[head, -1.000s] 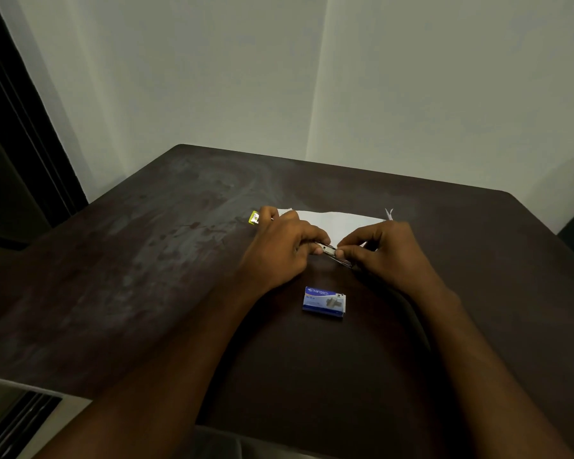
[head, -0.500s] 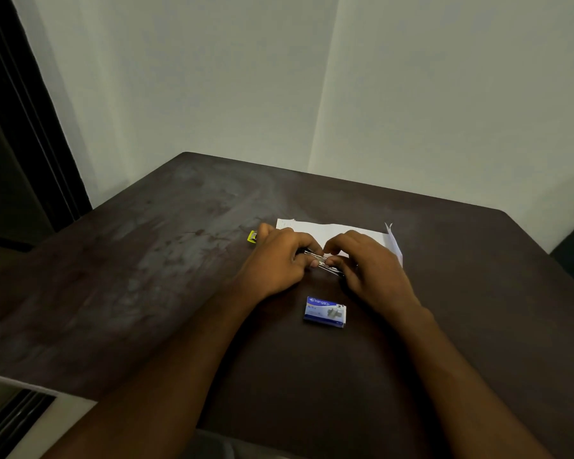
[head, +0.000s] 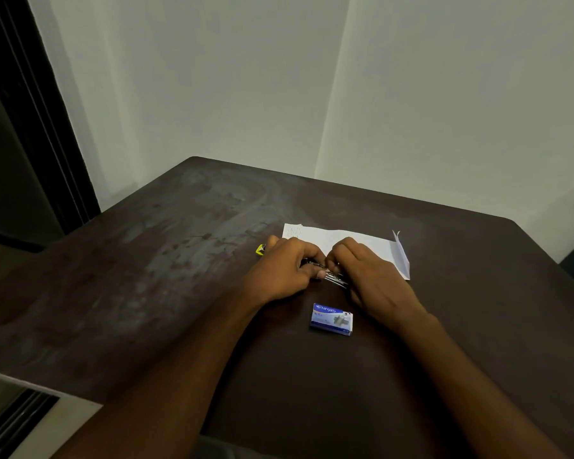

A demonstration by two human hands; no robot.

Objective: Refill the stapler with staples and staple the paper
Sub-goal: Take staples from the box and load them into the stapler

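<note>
A small stapler point(head: 333, 277) lies on the dark table point(head: 179, 293), mostly hidden under my hands; only its metal channel shows between them and a yellow end point(head: 260, 249) pokes out at the left. My left hand point(head: 284, 271) grips the stapler's left part, thumb on the metal. My right hand point(head: 371, 276) has its fingers curled over the right part of the metal channel. Folded white paper point(head: 362, 241) lies just behind both hands. A blue staple box point(head: 331, 319) sits closed on the table just in front of them.
The table's far edge meets a pale wall corner. A dark doorframe point(head: 30, 111) stands at the left. At the lower left, a light ledge with a dark slotted grille point(head: 17, 422) borders the table's near corner.
My right hand has slid left along the stapler until its fingers meet my left hand's. The camera has tipped, so the scene sits lower in view.
</note>
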